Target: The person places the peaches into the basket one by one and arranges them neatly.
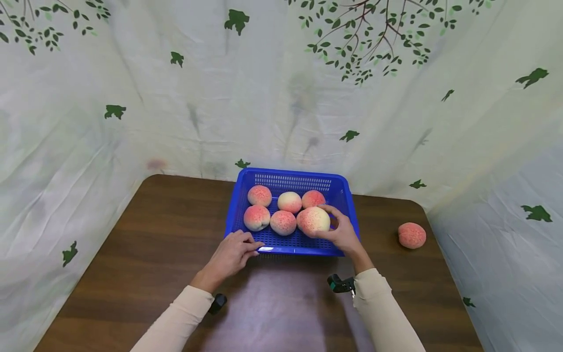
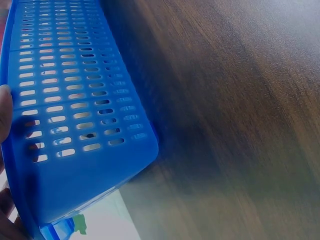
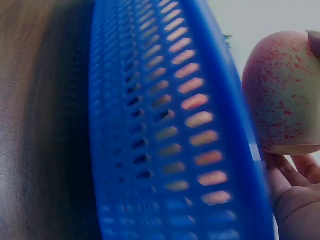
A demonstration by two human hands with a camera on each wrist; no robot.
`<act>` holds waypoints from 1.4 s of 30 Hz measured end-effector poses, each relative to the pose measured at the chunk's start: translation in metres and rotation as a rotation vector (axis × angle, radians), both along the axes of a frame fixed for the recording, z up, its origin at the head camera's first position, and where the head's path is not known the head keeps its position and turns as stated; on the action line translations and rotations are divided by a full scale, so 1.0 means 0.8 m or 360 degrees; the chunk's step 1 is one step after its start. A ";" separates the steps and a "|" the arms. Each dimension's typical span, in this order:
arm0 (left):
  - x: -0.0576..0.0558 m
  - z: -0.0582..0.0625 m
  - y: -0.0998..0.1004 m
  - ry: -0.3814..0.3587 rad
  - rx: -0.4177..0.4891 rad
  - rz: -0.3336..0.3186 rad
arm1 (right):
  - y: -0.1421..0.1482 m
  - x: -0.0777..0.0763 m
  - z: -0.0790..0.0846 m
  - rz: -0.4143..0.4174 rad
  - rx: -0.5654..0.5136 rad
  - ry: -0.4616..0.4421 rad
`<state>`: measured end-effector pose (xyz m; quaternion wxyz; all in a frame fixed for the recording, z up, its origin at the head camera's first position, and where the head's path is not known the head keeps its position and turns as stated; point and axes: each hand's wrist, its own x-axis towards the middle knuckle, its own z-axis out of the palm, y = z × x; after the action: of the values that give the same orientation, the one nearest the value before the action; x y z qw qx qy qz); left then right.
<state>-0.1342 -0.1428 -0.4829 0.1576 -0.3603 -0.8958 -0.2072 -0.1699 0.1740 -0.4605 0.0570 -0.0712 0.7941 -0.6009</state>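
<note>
A blue plastic basket [image 1: 290, 250] with slotted walls stands at the far side of the brown table, with several pink and cream peaches [image 1: 283, 223] inside. My right hand [image 1: 345, 237] grips a peach [image 1: 313, 221] between thumb and fingers over the basket's right half. In the right wrist view that peach [image 3: 285, 95] shows above the rim, with fingertips around it. My left hand [image 1: 233, 252] holds the basket's near left corner. From the left wrist, fingers [image 2: 5, 112] show at the rim of the slotted wall [image 2: 75, 100].
One more peach [image 1: 412, 235] lies on the table [image 1: 184, 234] to the right of the basket. Behind the table hangs a pale curtain [image 1: 264, 98] printed with leaves and branches. A wrist camera [image 1: 340, 283] is strapped at the right cuff.
</note>
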 end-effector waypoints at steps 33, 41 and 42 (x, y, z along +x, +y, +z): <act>0.001 0.000 -0.001 -0.0034 -0.0021 0.0020 | -0.031 -0.019 -0.022 0.0396 0.0256 -0.0231; -0.001 -0.001 -0.001 0.0011 -0.0002 0.0013 | -0.030 -0.021 -0.026 0.0327 0.0335 -0.0241; -0.001 -0.001 -0.001 0.0005 -0.0003 0.0013 | -0.031 -0.021 -0.026 0.0324 0.0337 -0.0233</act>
<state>-0.1346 -0.1437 -0.4834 0.1595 -0.3570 -0.8973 -0.2051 -0.1864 0.1495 -0.4812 0.1825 -0.1009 0.8353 -0.5086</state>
